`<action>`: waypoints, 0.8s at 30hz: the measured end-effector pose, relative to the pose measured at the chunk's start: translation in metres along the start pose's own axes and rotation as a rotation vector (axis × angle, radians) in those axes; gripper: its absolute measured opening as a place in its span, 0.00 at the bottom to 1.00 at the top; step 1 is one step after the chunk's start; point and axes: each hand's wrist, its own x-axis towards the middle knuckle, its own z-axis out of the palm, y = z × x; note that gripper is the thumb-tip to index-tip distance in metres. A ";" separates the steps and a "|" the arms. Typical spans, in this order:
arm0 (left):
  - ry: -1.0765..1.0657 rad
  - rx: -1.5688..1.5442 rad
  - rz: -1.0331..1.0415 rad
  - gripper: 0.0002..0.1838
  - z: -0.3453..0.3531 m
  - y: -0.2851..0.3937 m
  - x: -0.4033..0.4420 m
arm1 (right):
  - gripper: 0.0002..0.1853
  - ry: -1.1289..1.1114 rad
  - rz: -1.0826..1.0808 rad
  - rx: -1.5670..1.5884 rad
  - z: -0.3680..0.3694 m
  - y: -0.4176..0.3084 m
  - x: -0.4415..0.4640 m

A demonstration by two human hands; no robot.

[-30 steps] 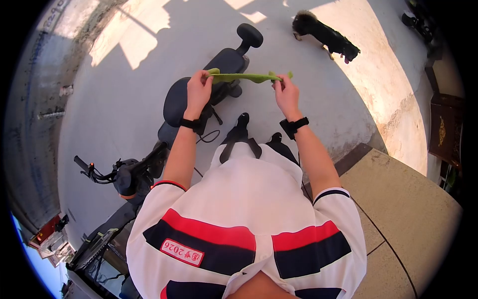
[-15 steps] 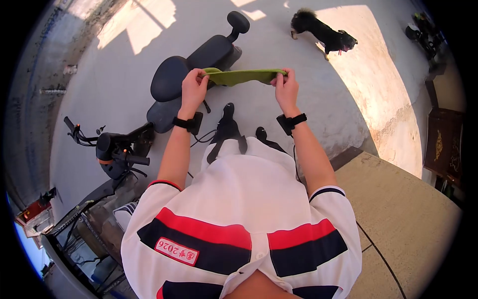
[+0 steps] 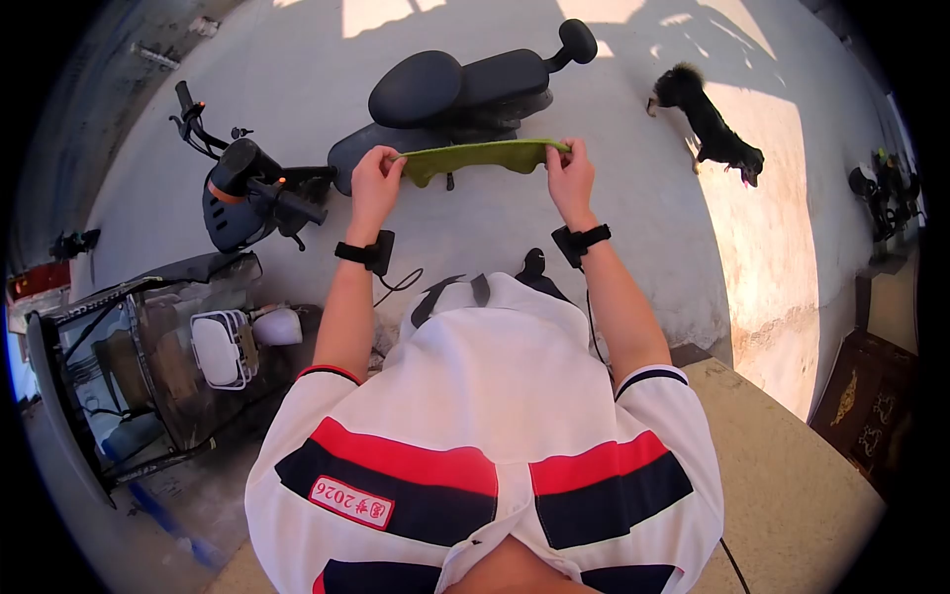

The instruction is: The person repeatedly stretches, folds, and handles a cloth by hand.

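Note:
A green cloth [image 3: 475, 158] is stretched level between my two hands, its lower edge hanging loose and wavy. My left hand [image 3: 377, 183] pinches the cloth's left end. At the right end, my right hand [image 3: 569, 178] grips the upper corner between thumb and fingers. Both wrists wear black straps with a small dark box. Behind the cloth is the black seat [image 3: 418, 89] of an electric scooter, whose handlebar part [image 3: 237, 183] lies to the left of my left hand.
A black dog [image 3: 717, 134] stands on the pale ground at the upper right. A frame with a white basket [image 3: 224, 348] is at the left. A tan slab [image 3: 782, 436] lies at my right, beside a dark carved wooden piece [image 3: 861, 401].
The view has turned, so the scooter now lies more level and farther right, and more of the frame at left shows. The cloth is spread wider open, still in both hands.

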 end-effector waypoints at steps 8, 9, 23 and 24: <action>0.205 -0.066 -0.081 0.07 -0.110 -0.077 -0.050 | 0.09 -0.156 -0.063 0.046 0.111 -0.061 -0.050; 0.233 -0.088 -0.094 0.07 -0.127 -0.086 -0.057 | 0.09 -0.190 -0.076 0.047 0.128 -0.070 -0.058; 0.513 -0.180 -0.360 0.07 -0.259 -0.210 -0.158 | 0.12 -0.530 -0.256 0.017 0.308 -0.160 -0.145; 0.538 -0.174 -0.347 0.07 -0.255 -0.223 -0.161 | 0.13 -0.550 -0.303 0.002 0.317 -0.163 -0.145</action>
